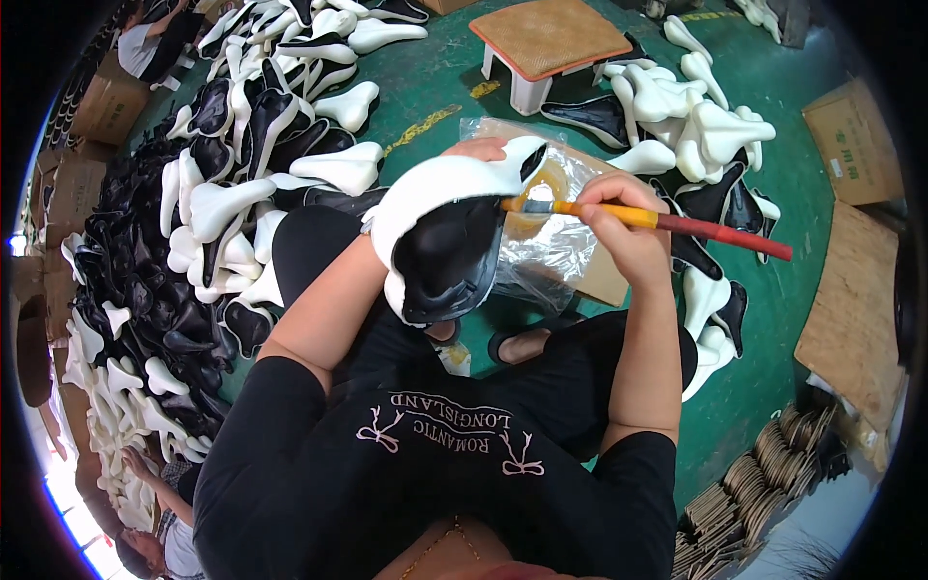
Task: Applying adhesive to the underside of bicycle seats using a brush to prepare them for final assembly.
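Observation:
A bicycle saddle point(391, 208), white foam around a black hollow underside point(449, 246), is tilted in front of me with its hollow side toward me. My left hand point(477, 148) grips it from behind; fingers show past its far edge, and the palm is hidden. Between the fingers of my right hand point(626, 217) is a paintbrush point(633, 216) with a yellow and red handle. Its bristles point left and reach the saddle's right rim. Beyond the brush, clear plastic sheeting point(570, 246) covers a cardboard box point(604, 275), with amber, wet-looking liquid point(549, 184) on it.
White saddle foams point(227, 208) and black saddle shells point(159, 280) are heaped at left. More saddles point(715, 135) lie at right. A low stool point(549, 39) stands ahead. Cardboard pieces point(764, 483) are stacked at lower right. Other people point(150, 43) sit at the left edge.

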Tool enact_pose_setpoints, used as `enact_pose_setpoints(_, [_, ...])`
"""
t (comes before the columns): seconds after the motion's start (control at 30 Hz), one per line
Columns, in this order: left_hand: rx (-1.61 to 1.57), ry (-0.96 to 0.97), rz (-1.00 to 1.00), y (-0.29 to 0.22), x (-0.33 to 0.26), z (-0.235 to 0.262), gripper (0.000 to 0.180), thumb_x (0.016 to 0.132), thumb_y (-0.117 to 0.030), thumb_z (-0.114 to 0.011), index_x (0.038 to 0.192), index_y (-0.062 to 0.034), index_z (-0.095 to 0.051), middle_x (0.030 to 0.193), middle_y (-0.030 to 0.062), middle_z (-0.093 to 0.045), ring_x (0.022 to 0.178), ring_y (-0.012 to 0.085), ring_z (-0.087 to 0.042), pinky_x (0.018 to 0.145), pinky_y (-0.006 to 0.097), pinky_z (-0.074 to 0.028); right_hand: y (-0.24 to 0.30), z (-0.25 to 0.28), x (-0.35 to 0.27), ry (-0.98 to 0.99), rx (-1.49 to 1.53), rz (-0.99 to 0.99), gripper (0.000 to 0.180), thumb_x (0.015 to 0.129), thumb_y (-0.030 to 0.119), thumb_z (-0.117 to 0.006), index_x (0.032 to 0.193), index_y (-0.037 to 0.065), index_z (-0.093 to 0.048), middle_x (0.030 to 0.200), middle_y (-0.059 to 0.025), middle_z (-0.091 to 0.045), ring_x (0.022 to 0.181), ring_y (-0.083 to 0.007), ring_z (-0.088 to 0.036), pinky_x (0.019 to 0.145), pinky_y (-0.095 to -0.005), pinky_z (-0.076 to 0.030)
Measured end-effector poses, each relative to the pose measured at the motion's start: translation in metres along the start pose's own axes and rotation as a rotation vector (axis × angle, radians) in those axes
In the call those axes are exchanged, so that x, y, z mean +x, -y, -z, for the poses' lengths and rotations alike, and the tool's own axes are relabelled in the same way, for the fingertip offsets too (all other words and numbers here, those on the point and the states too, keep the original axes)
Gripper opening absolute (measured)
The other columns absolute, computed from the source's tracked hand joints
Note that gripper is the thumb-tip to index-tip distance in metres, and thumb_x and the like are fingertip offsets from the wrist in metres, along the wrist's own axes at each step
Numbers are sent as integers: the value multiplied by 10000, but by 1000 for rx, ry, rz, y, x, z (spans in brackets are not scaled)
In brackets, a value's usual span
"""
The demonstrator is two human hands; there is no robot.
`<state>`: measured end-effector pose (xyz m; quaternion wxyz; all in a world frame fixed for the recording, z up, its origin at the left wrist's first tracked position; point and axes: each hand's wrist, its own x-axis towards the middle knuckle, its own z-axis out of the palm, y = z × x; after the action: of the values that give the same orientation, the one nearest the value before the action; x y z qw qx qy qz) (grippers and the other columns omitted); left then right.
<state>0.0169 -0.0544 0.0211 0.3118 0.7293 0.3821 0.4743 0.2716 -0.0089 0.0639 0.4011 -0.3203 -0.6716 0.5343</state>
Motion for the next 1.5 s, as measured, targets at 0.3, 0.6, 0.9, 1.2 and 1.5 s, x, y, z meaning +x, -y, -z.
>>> enact_pose_setpoints(0.3, [-758,-81,413,57,-18,10,441,911,-161,-594,1320,-35,-488,1304,116,-520,1211,170,-480,1049,302,-360,11,4,-6,197,106,184,60,742,8,-635,789,-21,-613,827,-89,-616,728,-153,-589,654,-267,-483])
enact_pose_setpoints(0.6, [-238,-115,246,55,-13,10,436,920,-164,-578,1321,-23,-482,1289,119,-532,1206,170,-486,1052,301,-360,8,-9,-16,84,172,32,57,750,-28,-625,804,-13,-612,833,-84,-616,713,-141,-587,659,-256,-483])
enact_pose_setpoints(0.9, [-205,-226,80,36,5,14,494,906,-111,-603,1361,-46,-422,1305,78,-507,1155,145,-497,1010,281,-400,49,-35,-27,242,-203,292,96,669,-14,-625,763,2,-635,742,-100,-629,662,-182,-607,624,-268,-481])
enact_pose_setpoints(1.2, [-1217,-374,266,42,6,26,326,966,-244,-517,1204,-27,-568,1072,110,-661,960,146,-634,869,269,-508,19,-58,-34,159,606,-166,114,867,57,-645,924,-35,-611,884,-90,-640,734,-133,-627,676,-232,-519])
enact_pose_setpoints(1.5, [-807,-448,-6,28,3,24,431,974,-209,-507,1354,-16,-442,1272,141,-560,1125,188,-575,998,296,-448,26,-38,-22,34,-352,382,97,696,-25,-673,780,9,-641,803,-102,-641,704,-191,-627,658,-284,-504])
